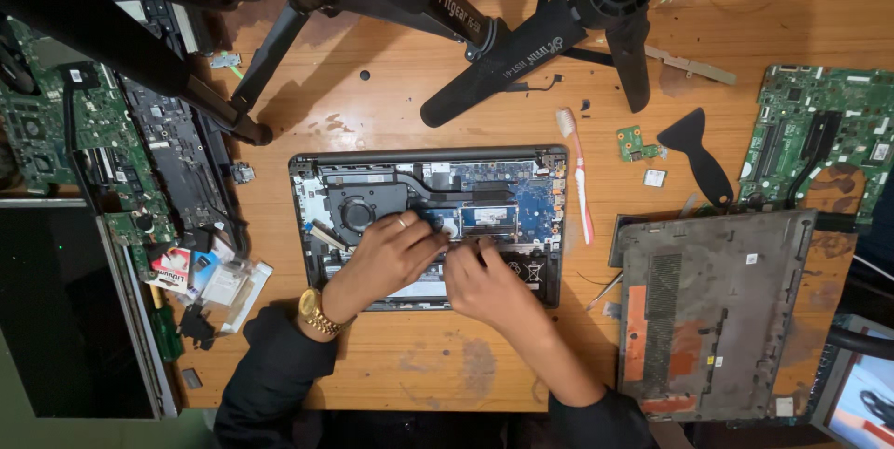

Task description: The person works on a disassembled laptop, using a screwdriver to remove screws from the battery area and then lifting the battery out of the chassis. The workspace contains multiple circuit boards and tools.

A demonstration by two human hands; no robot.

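A: What was shown at the centre of the wooden table (391, 95)?

B: An opened grey laptop base with its exposed blue circuit board and round black fan (428, 225) was laid flat at the middle of the table, nearer the near edge. Both hands were set upon its inner parts, close beside each other. The left hand (386, 258), marked by a gold wristwatch and a ring, was curled with fingers pinched narrow at a small part just left of the memory slot. The right hand (484, 286) was likewise bent with fingertips drawn together on the same spot; what was pinched could not be told, the part being hidden by the fingers.

A: How was the thing judged to handle?

B: The base was judged stiff and moderately heavy, its board thin, brittle and easily harmed. A hold was best taken at the outer grey frame, never at the board or fan.

A: What lay about it?

B: A pink-handled toothbrush (577, 170) was laid just right of the base. A dusty grey bottom cover with orange patches (712, 314) was placed further right, a black plastic pry tool (698, 156) beyond it, and green circuit boards at the far left and far right.
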